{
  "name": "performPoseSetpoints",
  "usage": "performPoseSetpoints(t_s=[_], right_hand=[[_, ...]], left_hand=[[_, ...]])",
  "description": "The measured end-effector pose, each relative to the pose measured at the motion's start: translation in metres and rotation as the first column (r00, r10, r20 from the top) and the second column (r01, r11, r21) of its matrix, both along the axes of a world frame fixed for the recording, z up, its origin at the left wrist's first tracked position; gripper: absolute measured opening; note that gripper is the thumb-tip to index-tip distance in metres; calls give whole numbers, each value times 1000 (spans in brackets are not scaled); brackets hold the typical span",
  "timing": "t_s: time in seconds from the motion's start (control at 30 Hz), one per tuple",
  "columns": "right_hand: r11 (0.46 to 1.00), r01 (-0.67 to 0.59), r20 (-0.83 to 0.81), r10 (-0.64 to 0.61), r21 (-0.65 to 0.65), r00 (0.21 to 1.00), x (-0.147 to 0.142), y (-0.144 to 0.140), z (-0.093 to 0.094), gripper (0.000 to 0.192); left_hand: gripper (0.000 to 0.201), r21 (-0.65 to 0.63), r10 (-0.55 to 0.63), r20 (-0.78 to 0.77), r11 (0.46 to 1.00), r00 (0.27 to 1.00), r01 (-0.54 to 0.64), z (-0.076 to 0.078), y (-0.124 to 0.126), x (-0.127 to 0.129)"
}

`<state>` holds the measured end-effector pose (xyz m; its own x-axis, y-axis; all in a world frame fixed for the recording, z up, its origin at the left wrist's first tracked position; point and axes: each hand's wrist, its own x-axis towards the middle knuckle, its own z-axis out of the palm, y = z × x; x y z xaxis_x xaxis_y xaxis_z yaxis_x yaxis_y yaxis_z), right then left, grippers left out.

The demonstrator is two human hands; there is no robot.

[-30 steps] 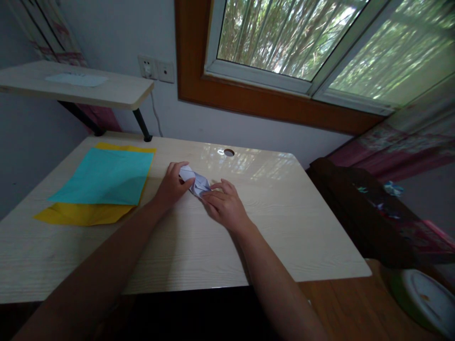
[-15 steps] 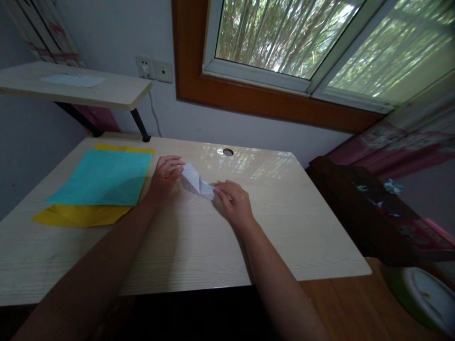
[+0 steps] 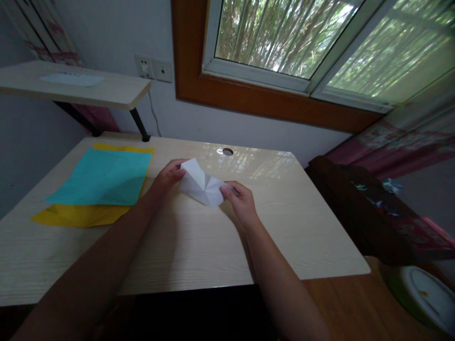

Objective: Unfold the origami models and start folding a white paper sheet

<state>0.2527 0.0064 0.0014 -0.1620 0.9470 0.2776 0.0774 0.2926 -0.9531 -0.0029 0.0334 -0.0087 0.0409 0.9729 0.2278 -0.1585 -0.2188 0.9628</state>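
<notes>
A folded white paper (image 3: pixel 201 186) with creases is lifted a little above the pale wooden desk (image 3: pixel 199 241), near its middle. My left hand (image 3: pixel 167 177) pinches the paper's left corner. My right hand (image 3: pixel 241 202) pinches its right corner. The paper is spread open between both hands, its creased face turned toward me.
A teal sheet (image 3: pixel 103 177) lies on top of a yellow sheet (image 3: pixel 76 214) at the desk's left. A cable hole (image 3: pixel 227 151) sits near the back edge. A raised shelf (image 3: pixel 81 87) stands back left. A dark chair (image 3: pixel 373 213) and a green-rimmed bin (image 3: pixel 419 296) are at the right.
The paper was a small folded bundle pressed on the desk under both hands. Both hands have moved apart and lifted it, and it has opened out wider.
</notes>
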Motion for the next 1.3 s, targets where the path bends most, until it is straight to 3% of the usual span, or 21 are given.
performPoseSetpoints(t_s=[0.13, 0.27, 0.43, 0.67, 0.83, 0.93, 1.03, 1.17, 1.3], right_hand=[[995, 16, -99, -25, -98, 995, 1, 2, 1, 25], [984, -6, -181, -27, -176, 983, 1, 5, -2, 25], [974, -9, -213, -40, -226, 976, 1, 9, -5, 29], [982, 37, -200, -74, -183, 977, 3, 14, -7, 38], [989, -4, -157, -20, -151, 987, 6, 17, -15, 31], [996, 16, -113, -26, -85, 993, 8, 18, -17, 28], [992, 58, -8, -58, 110, 998, 11, 16, -11, 19], [898, 9, 314, -162, 439, 936, 18, 13, 3, 9], [829, -126, 517, -214, 545, 829, 22, 14, 5, 12]], left_hand=[[32, -138, -144, 178, 976, 973, 169, 4, -7, 3], [30, -174, -171, 239, 961, 956, 215, 10, -10, 3], [26, -140, -94, 227, 982, 969, 128, 10, -7, -2], [29, -67, 43, 105, 997, 994, -36, 3, 0, -5], [18, -97, 84, 178, 993, 980, -68, 4, 3, -9], [19, -88, 77, 211, 994, 974, -59, 6, 4, -12], [24, -41, 90, 172, 996, 981, -84, 7, 5, -14], [28, -4, 140, 127, 990, 982, -141, 4, 8, -13], [28, -37, 176, 58, 984, 983, -174, -4, 10, -13]])
